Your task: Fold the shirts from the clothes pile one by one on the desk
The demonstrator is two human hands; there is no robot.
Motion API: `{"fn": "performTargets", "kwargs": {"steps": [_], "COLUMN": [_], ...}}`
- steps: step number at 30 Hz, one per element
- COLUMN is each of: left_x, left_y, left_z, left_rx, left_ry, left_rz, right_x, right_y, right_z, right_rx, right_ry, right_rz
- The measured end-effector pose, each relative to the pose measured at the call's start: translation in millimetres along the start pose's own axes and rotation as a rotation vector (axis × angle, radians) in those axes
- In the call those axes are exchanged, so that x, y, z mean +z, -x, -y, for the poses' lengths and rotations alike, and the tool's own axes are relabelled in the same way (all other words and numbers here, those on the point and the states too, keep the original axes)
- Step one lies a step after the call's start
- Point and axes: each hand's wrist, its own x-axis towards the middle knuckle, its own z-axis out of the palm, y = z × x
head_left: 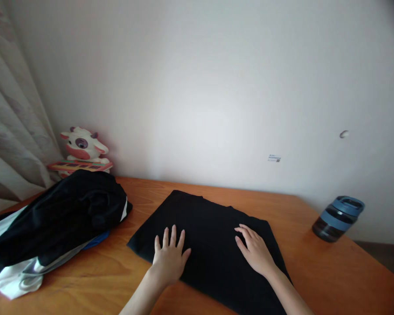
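A black folded garment (210,236) lies flat on the wooden table (331,271), in the middle of the view. My left hand (169,258) rests flat on its near left part, fingers stretched out and slightly spread. My right hand (256,251) lies flat on its right part, fingers extended and pointing up and left. Neither hand holds anything; both palms press on the cloth.
A heap of black, white and blue clothes (55,218) sits at the table's left. Behind it a cow toy (82,151) stands by the wall and a curtain (9,131). A dark bottle with blue lid (338,218) stands at the far right.
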Motion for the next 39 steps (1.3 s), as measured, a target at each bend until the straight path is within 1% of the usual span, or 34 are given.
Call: {"fn": "performTargets", "kwargs": {"steps": [2, 4, 5, 6, 8, 10, 12, 14, 16, 18, 21, 24, 29, 33, 35, 36, 39], "left_x": [-7.8, -15.2, -18.1, -20.2, -21.2, -17.6, -11.4, -6.4, -5.5, -8.9, -16.0, -20.1, -20.5, -16.9, -15.6, -15.5, -16.8], "left_y": [-14, -22, -21, -17, -2, 16, 31, 37, 34, 26, 8, -10, -48, -83, -91, -90, -72], "left_z": [-9, -26, -37, -49, -74, -96, -110, -115, -113, -108, -100, -101, -115, -132, -144, -151, -174], "left_rx": [0.077, 0.12, 0.13, 0.141, 0.16, 0.155, 0.127, 0.135, 0.203, 0.296, 0.425, 0.501, 0.599, 0.69, 0.693, 0.664, 0.503], "left_ry": [-0.01, -0.034, -0.043, -0.042, -0.016, 0.023, 0.049, 0.062, 0.063, 0.064, 0.103, 0.137, 0.148, 0.179, 0.179, 0.171, 0.153], "left_rz": [-0.016, -0.067, -0.1, -0.129, -0.156, -0.152, -0.138, -0.099, -0.029, 0.022, 0.051, 0.086, 0.165, 0.207, 0.174, 0.14, 0.048], "right_x": [-3, -9, -12, -16, -24, -33, -43, -52, -60, -67, -74, -80, -90, -87, -81, -78, -73], "right_y": [13, 25, 31, 36, 46, 56, 67, 78, 91, 103, 120, 131, 140, 141, 139, 137, 129], "right_z": [-9, -14, -16, -16, -15, -13, -11, -10, -11, -11, -10, -9, -16, -27, -36, -41, -58], "right_rx": [0.04, 0.088, 0.112, 0.138, 0.19, 0.239, 0.27, 0.278, 0.28, 0.293, 0.337, 0.377, 0.447, 0.521, 0.581, 0.601, 0.617], "right_ry": [0.064, 0.147, 0.193, 0.24, 0.331, 0.409, 0.451, 0.463, 0.465, 0.473, 0.472, 0.465, 0.464, 0.418, 0.368, 0.351, 0.357], "right_rz": [-0.004, 0.008, 0.021, 0.036, 0.072, 0.107, 0.135, 0.145, 0.139, 0.126, 0.11, 0.108, 0.14, 0.161, 0.191, 0.209, 0.228]}}
